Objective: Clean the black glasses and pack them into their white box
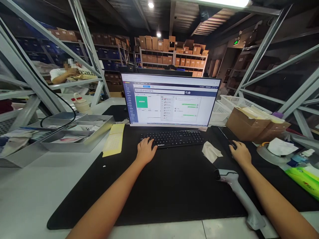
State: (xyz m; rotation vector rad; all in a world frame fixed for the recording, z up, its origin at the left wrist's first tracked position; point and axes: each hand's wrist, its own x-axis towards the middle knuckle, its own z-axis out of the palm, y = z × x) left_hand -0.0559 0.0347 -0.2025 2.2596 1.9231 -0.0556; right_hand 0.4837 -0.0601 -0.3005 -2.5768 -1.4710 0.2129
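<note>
My left hand (146, 152) lies on the left end of a black keyboard (178, 136), fingers stretched out over the keys and holding nothing. To the right, my right hand (241, 154) is wrapped over a dark computer mouse (233, 144), mostly hidden under the fingers. Behind the keyboard stands a lit monitor (149, 114) with a search bar, a green square and a chat window. A grey barcode scanner (240, 192) rests beside my right forearm. Between the keyboard and my right hand is a crumpled tissue (211, 152). All of this sits on a black desk mat (171, 186).
Grey trays (99, 132) with papers and yellow sheets (113, 141) stand left. Cardboard boxes (246, 124), a white basket (219, 111), a tape roll (271, 154) and a green tissue pack (305, 181) line the right. Another person (74, 74) is beyond the metal frame, back left.
</note>
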